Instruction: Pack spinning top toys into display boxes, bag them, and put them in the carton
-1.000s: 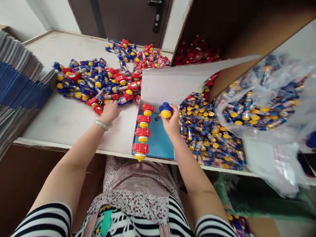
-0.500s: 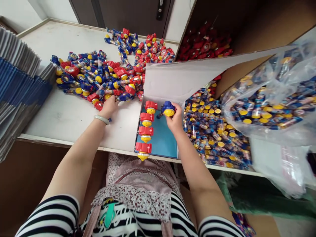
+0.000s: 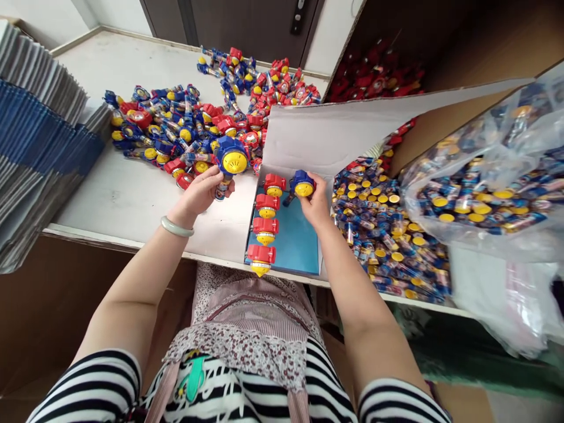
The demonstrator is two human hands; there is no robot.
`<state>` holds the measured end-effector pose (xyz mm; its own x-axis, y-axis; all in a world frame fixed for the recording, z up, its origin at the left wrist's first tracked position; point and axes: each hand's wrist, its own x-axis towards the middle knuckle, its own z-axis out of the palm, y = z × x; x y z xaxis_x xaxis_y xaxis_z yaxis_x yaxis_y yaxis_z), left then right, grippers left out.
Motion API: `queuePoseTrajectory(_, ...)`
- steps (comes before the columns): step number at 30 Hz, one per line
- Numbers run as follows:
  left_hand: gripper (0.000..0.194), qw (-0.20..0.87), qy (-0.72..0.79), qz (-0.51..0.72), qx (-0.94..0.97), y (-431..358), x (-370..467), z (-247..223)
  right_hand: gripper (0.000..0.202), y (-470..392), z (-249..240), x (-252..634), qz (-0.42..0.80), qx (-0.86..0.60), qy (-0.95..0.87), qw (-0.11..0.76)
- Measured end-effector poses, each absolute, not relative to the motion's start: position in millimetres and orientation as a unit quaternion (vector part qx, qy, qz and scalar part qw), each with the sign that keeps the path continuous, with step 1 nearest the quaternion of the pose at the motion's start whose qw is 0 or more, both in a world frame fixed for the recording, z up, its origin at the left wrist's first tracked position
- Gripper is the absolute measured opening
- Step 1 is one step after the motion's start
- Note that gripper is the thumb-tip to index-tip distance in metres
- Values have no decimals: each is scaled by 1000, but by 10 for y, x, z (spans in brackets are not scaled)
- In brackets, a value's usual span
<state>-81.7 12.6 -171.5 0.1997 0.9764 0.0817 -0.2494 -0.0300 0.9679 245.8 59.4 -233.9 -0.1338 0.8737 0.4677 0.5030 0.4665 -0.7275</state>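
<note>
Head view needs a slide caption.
Left hand holds a blue-and-yellow toy, right hand another, near four red-and-yellow ones in an open box.

white table [image 3: 118, 202], piled red-and-blue toys [image 3: 185, 134], open box [image 3: 293, 244], cardboard stack [image 3: 39, 126], yellow-capped tubes [image 3: 390, 235]

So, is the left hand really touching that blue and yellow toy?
Touching: the head view shows the left hand closed around the handle of the blue and yellow toy.
</note>
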Motion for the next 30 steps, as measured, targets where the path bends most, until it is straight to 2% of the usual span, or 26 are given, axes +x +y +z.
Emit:
queuePoseTrajectory(4, 45, 577, 351, 536, 506, 66, -696, -1674, 65, 654, -2290, 2547, 225, -475, -729, 438)
queuePoseTrajectory(11, 44, 588, 322, 536, 513, 18, -633, -1677, 63, 581, -2216, 2540, 229, -466, -753, 404)
queuePoseTrajectory(16, 42, 591, 309, 540, 514, 12, -617, -1705, 60, 509, -2280, 2500, 273, -470, -775, 323)
queuePoseTrajectory(19, 42, 590, 305, 530, 528, 20, -554, -1678, 65, 458, -2108, 2542, 256, -465, -796, 292)
queuePoseTrajectory(21, 41, 582, 304, 510, 556, 30, -459, -1623, 77, 375, -1860, 2512, 222, -440, -812, 312)
queuePoseTrajectory(24, 41, 540, 307, 472, 626, 46, -237, -1497, 95, 196, -1410, 2322, 193, -388, -813, 390)
queuePoseTrajectory(27, 43, 489, 297, 409, 711, 74, -16, -1379, 86, 81, -1093, 2189, 163, -357, -809, 438)
queuePoseTrajectory(30, 45, 392, 303, 370, 786, 154, 89, -1334, 73, 86, -1067, 2419, 113, -378, -798, 455)
